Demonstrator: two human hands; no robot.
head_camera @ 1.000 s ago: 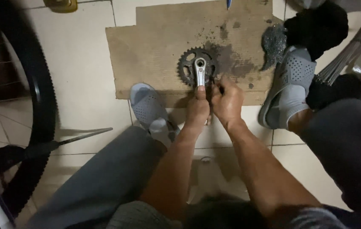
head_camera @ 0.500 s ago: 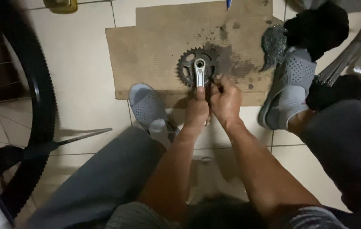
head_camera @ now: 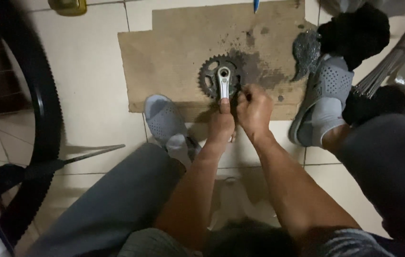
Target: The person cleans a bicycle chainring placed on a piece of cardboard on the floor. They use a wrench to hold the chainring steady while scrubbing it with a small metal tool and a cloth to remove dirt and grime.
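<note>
Left hand: extended, clenched around silver crank arm on chainring. Right hand: fisted beside it; contents indiscernible.

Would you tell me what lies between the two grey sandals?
In the head view, both hands, left hand and right hand, at the crank arm, over cardboard.

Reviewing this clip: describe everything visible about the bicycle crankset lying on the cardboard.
The dark toothed chainring with a silver metal crank arm lies flat on a stained brown cardboard sheet on the tiled floor. The ring looks black and greasy, with cut-outs between its spokes. The arm's ringed end sits over the ring's centre and the arm runs toward the person. The left hand covers the arm's near end; the right hand touches the ring's lower right edge.
</note>
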